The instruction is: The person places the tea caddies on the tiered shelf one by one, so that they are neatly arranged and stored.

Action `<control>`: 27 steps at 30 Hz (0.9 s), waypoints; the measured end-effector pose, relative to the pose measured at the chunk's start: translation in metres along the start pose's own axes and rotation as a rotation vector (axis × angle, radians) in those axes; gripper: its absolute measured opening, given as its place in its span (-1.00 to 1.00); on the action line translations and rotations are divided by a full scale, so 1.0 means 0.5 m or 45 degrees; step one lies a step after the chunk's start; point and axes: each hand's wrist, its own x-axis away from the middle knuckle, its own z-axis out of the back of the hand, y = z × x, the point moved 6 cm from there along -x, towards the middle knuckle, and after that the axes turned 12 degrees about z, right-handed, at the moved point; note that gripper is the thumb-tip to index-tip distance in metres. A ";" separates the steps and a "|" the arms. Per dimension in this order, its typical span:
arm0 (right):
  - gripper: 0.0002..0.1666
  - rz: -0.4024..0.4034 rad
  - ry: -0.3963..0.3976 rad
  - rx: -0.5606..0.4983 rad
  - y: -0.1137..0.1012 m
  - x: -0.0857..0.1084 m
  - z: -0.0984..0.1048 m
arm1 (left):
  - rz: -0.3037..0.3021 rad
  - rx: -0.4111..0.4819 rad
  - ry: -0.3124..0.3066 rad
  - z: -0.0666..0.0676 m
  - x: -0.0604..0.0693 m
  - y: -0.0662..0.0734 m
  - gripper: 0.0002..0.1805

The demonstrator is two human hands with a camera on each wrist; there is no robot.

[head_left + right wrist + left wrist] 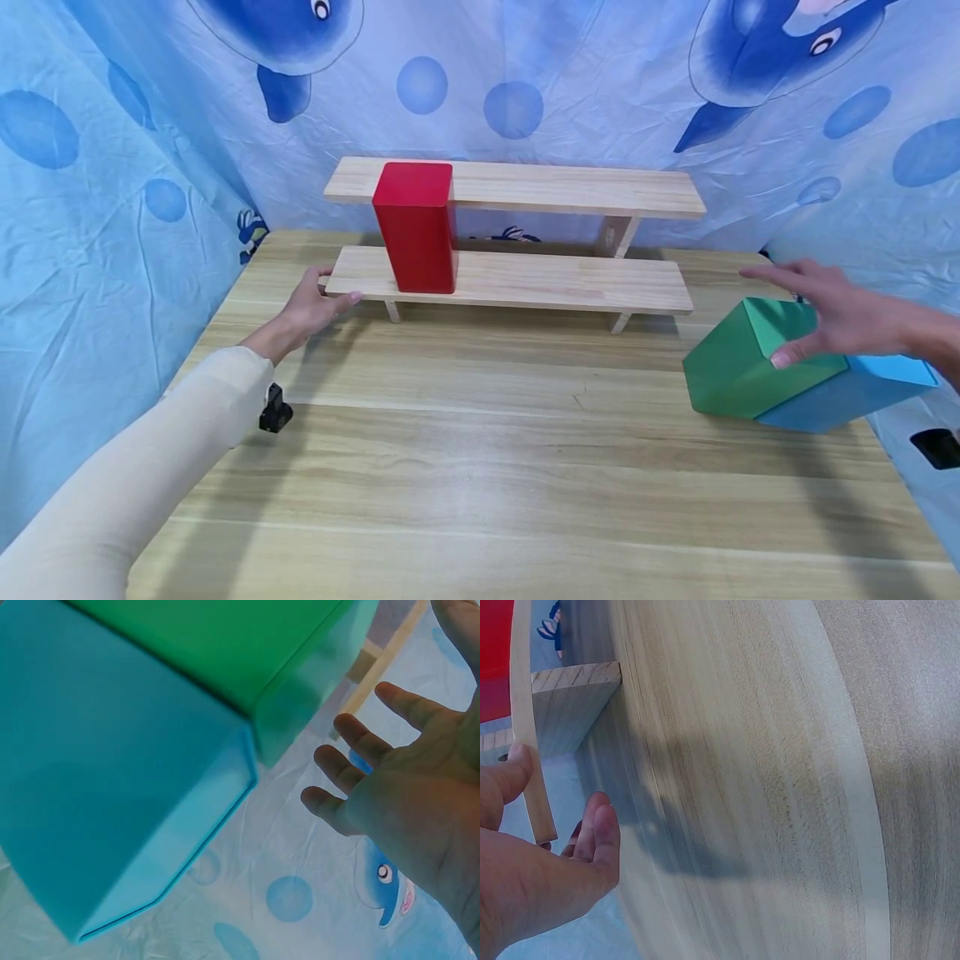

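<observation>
A two-tier wooden shelf (547, 279) stands at the back of the table, and a red box (420, 233) sits upright on its lower board. My left hand (309, 307) holds the left end of that board (536, 787), thumb on top and fingers beneath. On the right, my right hand (847, 308) hovers above a green box (750, 358), fingers spread and apart from it. Beside the green box lies a blue box (847, 396), the two touching. In the right wrist view the right hand (420, 772) holds nothing.
Blue cloth with whale prints (465, 83) hangs behind and at both sides of the wooden table (480, 467). The shelf's upper board (562, 187) is set further back. A small black device (275, 408) shows at the left wrist.
</observation>
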 end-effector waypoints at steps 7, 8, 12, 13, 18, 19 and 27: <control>0.37 0.036 -0.020 0.026 0.005 0.010 -0.014 | 0.001 -0.012 0.004 0.000 0.001 0.001 -0.11; 0.38 0.045 -0.017 0.024 0.004 0.011 -0.015 | 0.001 -0.013 0.003 0.000 0.001 0.000 -0.10; 0.40 0.040 -0.035 0.011 0.002 0.013 -0.020 | -0.004 -0.009 0.008 0.000 0.001 0.001 -0.10; 0.40 0.028 -0.049 0.001 0.003 0.013 -0.023 | -0.006 -0.010 0.010 0.000 0.000 0.001 -0.10; 0.42 0.000 -0.094 0.008 0.006 0.017 -0.031 | -0.013 -0.008 0.012 0.000 -0.001 0.000 -0.11; 0.43 -0.004 -0.095 0.013 0.006 0.018 -0.032 | -0.014 -0.010 0.013 0.000 -0.002 -0.001 -0.11; 0.45 -0.003 -0.107 0.044 0.015 0.019 -0.035 | -0.008 -0.012 0.017 0.000 -0.003 -0.002 -0.10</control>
